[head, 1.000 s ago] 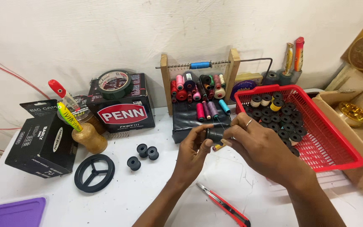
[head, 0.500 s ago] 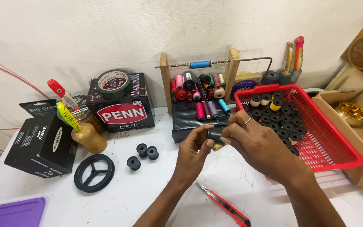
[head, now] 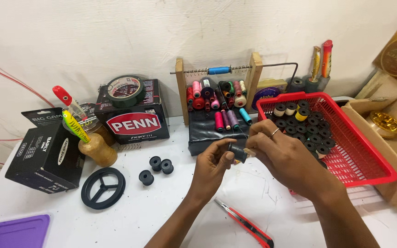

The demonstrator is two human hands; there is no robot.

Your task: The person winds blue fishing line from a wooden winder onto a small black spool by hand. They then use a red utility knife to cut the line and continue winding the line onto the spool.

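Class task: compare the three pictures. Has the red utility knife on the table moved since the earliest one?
No. The red utility knife lies at the same spot and angle on the white table, below the hands.

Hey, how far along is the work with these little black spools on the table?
Done, it seems: the red basket already holds many wound spools. In hand: the left hand and right hand hold one black spool between their fingertips above the table. Left, probably: three loose black spools lie apart on the table, by a black wheel.
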